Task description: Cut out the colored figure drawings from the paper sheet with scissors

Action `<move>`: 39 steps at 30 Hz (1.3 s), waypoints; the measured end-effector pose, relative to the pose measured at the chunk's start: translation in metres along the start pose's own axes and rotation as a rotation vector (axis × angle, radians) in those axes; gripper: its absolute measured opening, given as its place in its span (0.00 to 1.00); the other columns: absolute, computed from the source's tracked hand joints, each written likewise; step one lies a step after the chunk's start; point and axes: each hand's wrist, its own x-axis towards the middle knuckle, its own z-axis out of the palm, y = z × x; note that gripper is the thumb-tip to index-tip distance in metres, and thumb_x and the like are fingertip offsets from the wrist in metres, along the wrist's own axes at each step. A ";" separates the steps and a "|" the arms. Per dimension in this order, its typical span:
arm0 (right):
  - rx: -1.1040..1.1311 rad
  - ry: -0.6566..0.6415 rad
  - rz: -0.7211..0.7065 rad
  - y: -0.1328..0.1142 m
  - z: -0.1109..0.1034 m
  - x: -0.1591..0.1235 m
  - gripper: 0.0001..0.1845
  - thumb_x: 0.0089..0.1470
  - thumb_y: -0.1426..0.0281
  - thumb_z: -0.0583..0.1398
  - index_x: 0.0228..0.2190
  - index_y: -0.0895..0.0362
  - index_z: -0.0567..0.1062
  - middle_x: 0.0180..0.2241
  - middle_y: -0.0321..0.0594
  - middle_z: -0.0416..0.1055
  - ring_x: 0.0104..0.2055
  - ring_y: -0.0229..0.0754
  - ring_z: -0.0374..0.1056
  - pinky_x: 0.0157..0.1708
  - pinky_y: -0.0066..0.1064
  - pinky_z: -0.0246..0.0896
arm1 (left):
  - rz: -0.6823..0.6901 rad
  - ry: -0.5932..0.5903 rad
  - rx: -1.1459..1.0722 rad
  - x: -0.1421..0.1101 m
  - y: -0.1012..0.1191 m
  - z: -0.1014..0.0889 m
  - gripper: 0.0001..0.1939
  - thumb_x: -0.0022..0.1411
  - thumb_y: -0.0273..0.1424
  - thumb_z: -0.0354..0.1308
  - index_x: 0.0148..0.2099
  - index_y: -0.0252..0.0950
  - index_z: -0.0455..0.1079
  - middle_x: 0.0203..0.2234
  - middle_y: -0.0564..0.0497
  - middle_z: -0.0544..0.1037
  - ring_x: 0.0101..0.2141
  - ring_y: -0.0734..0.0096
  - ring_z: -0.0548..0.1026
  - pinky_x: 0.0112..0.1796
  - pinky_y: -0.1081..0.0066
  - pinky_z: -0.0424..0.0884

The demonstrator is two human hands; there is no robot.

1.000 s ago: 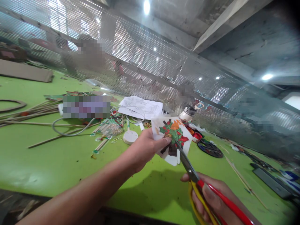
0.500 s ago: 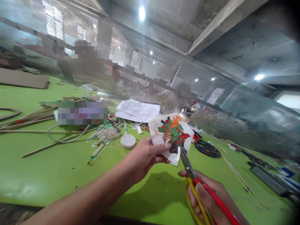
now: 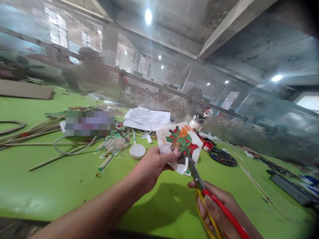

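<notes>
Painted paper sheet [image 3: 183, 141], held above the green bench [image 3: 99, 192]; shifted slightly left since the earlier frame, baring more of the red pot [image 3: 207, 146]; left hand [image 3: 156, 162], grip pinched on sheet, thumb uppermost; right hand [image 3: 225, 199], grip closed round scissors [image 3: 196, 177], blades against sheet; sticks [image 3: 37, 131] littering bench; perforated screen [image 3: 149, 79] behind; concrete ceiling [image 3: 179, 23] with lit lamps [image 3: 148, 16].

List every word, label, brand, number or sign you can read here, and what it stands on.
No readable text shows.
White paper sheet with faint grey lines: too blurred to read.
White paper with red, green and orange painting: no lettering discernible.
</notes>
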 end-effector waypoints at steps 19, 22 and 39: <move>-0.019 -0.031 0.034 0.003 -0.005 -0.005 0.37 0.51 0.42 0.56 0.48 0.59 0.70 0.22 0.29 0.54 0.22 0.37 0.49 0.22 0.29 0.46 | -0.012 -0.080 0.041 -0.002 -0.004 0.002 0.15 0.52 0.31 0.67 0.41 0.28 0.74 0.33 0.41 0.79 0.29 0.65 0.75 0.29 0.67 0.72; -0.091 0.037 -0.045 0.006 -0.002 -0.001 0.34 0.52 0.44 0.57 0.46 0.60 0.72 0.23 0.30 0.55 0.23 0.37 0.50 0.23 0.29 0.46 | -0.011 -0.105 -0.025 -0.002 -0.010 0.003 0.13 0.50 0.28 0.68 0.39 0.28 0.74 0.33 0.43 0.78 0.29 0.70 0.74 0.30 0.71 0.69; -0.163 0.392 -0.265 0.017 0.038 0.022 0.28 0.49 0.52 0.63 0.45 0.59 0.77 0.42 0.48 0.78 0.44 0.54 0.73 0.44 0.36 0.66 | 0.093 0.134 -0.077 -0.004 -0.016 0.009 0.23 0.49 0.23 0.67 0.47 0.32 0.66 0.31 0.50 0.77 0.28 0.76 0.69 0.31 0.73 0.62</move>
